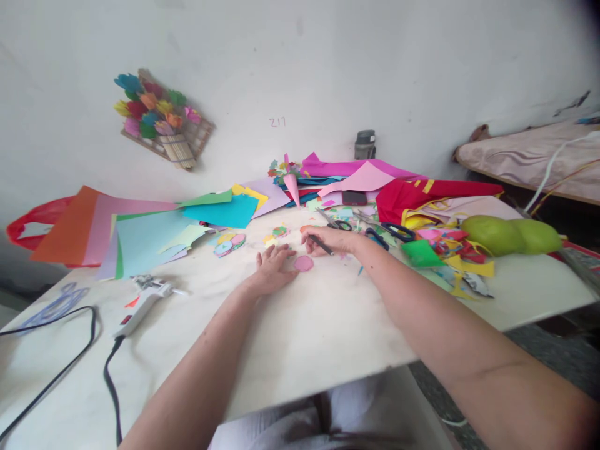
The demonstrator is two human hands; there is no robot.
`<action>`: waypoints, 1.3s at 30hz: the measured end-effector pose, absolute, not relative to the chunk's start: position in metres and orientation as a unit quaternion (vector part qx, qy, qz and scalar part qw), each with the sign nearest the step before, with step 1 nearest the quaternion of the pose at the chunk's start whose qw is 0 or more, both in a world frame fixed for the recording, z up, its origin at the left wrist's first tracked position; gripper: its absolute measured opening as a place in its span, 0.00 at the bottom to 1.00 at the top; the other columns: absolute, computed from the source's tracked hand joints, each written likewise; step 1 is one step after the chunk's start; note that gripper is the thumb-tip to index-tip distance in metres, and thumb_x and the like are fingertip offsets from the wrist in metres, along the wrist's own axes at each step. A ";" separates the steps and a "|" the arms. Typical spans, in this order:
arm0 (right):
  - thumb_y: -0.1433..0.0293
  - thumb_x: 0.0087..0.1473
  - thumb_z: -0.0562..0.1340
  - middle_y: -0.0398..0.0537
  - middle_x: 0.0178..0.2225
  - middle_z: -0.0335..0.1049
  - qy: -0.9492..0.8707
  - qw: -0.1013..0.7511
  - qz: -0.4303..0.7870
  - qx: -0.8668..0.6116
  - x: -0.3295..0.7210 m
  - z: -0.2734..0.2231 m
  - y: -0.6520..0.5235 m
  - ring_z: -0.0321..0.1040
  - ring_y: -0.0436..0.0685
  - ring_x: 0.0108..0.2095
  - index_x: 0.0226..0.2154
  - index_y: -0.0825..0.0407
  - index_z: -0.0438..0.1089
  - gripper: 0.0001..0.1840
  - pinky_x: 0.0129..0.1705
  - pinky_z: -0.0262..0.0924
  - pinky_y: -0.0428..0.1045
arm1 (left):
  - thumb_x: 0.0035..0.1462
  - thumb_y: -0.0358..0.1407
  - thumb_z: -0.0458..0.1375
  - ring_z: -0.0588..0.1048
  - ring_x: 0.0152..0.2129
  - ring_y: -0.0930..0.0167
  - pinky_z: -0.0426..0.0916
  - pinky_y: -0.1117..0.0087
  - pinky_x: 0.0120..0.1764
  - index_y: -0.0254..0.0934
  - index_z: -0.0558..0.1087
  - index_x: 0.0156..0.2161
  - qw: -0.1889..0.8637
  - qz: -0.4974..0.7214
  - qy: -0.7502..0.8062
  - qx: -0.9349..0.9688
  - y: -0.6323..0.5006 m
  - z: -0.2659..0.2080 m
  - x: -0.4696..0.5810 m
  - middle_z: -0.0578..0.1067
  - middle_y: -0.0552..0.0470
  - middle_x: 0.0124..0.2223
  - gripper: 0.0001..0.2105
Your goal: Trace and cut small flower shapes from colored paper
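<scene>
My left hand (272, 270) lies flat on the white table, fingers apart, its thumb at the edge of a round pink paper piece (304, 264). Just beyond that piece, my right hand (330, 239) is closed around a dark pen (321, 244), whose tip is hidden by the fingers. Small cut paper flowers (280, 231) lie past my hands. To the left of them is a group of pastel paper shapes (229, 244). Several scissors (397, 232) rest near my right wrist among paper scraps.
A glue gun (145, 306) with a black cord lies at left. Coloured sheets (150, 240) spread along the back left. A pink paper cone (291, 187), a phone (354, 198) and a dark container (364, 145) are at the back. Green fruit (510, 235) and scraps occupy the right.
</scene>
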State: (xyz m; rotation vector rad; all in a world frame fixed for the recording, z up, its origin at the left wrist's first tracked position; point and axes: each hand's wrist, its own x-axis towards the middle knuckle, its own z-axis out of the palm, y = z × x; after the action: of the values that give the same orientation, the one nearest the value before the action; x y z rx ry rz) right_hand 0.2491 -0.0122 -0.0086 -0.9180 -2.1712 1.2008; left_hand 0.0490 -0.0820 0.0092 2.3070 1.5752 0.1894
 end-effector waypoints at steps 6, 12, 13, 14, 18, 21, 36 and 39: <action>0.80 0.37 0.60 0.39 0.25 0.64 -0.781 0.248 0.458 -0.344 0.248 -0.014 -0.007 0.61 0.45 0.24 0.33 0.54 0.63 0.16 0.25 0.57 0.41 | 0.50 0.44 0.50 0.41 0.60 0.60 0.33 0.47 0.57 0.46 0.60 0.53 0.168 0.068 0.551 0.815 -0.082 0.010 0.050 0.52 0.53 0.63 0.23; 0.80 0.36 0.61 0.38 0.25 0.63 -0.797 0.241 0.436 -0.341 0.249 -0.010 -0.011 0.61 0.45 0.24 0.33 0.54 0.62 0.17 0.26 0.57 0.41 | 0.51 0.45 0.50 0.38 0.61 0.61 0.31 0.49 0.57 0.45 0.58 0.55 0.173 0.045 0.548 0.817 -0.084 0.015 0.050 0.50 0.52 0.63 0.25; 0.80 0.35 0.61 0.38 0.25 0.63 -0.804 0.241 0.427 -0.338 0.249 -0.009 -0.013 0.60 0.45 0.24 0.33 0.54 0.62 0.17 0.27 0.57 0.41 | 0.51 0.45 0.50 0.38 0.61 0.61 0.31 0.49 0.57 0.45 0.58 0.55 0.174 0.043 0.547 0.818 -0.084 0.015 0.050 0.50 0.52 0.63 0.25; 0.80 0.35 0.62 0.38 0.25 0.63 -0.807 0.243 0.421 -0.336 0.249 -0.007 -0.014 0.60 0.44 0.24 0.33 0.54 0.62 0.17 0.27 0.57 0.41 | 0.51 0.45 0.50 0.38 0.61 0.61 0.31 0.49 0.57 0.45 0.58 0.55 0.175 0.041 0.548 0.817 -0.084 0.016 0.050 0.49 0.52 0.63 0.25; 0.79 0.36 0.61 0.37 0.25 0.64 -0.806 0.237 0.427 -0.334 0.249 -0.004 -0.018 0.62 0.45 0.25 0.34 0.54 0.62 0.17 0.29 0.58 0.43 | 0.50 0.45 0.50 0.39 0.61 0.61 0.31 0.49 0.57 0.46 0.58 0.55 0.174 0.044 0.549 0.816 -0.084 0.015 0.050 0.49 0.52 0.63 0.25; 0.79 0.36 0.61 0.37 0.25 0.64 -0.801 0.232 0.439 -0.335 0.248 -0.005 -0.018 0.63 0.45 0.24 0.34 0.54 0.62 0.18 0.28 0.58 0.42 | 0.50 0.46 0.50 0.38 0.61 0.60 0.31 0.49 0.57 0.46 0.57 0.55 0.173 0.045 0.544 0.820 -0.083 0.013 0.049 0.49 0.52 0.63 0.25; 0.77 0.38 0.61 0.39 0.27 0.64 -0.814 0.217 0.426 -0.330 0.249 -0.003 -0.019 0.64 0.46 0.26 0.36 0.54 0.60 0.18 0.28 0.58 0.43 | 0.51 0.47 0.49 0.36 0.61 0.61 0.30 0.49 0.57 0.45 0.56 0.56 0.179 0.026 0.543 0.820 -0.083 0.016 0.049 0.46 0.51 0.64 0.27; 0.77 0.38 0.61 0.40 0.28 0.65 -0.814 0.211 0.425 -0.335 0.249 -0.002 -0.020 0.64 0.46 0.26 0.35 0.54 0.60 0.18 0.28 0.58 0.43 | 0.51 0.47 0.49 0.36 0.61 0.61 0.30 0.48 0.57 0.45 0.56 0.56 0.179 0.026 0.541 0.822 -0.082 0.015 0.048 0.46 0.51 0.64 0.27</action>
State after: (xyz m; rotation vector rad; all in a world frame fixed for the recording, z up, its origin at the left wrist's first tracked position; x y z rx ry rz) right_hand 0.2489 -0.0199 -0.0021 -0.9308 -2.2629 1.1819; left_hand 0.0482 -0.0824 0.0150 2.3226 1.5286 0.0746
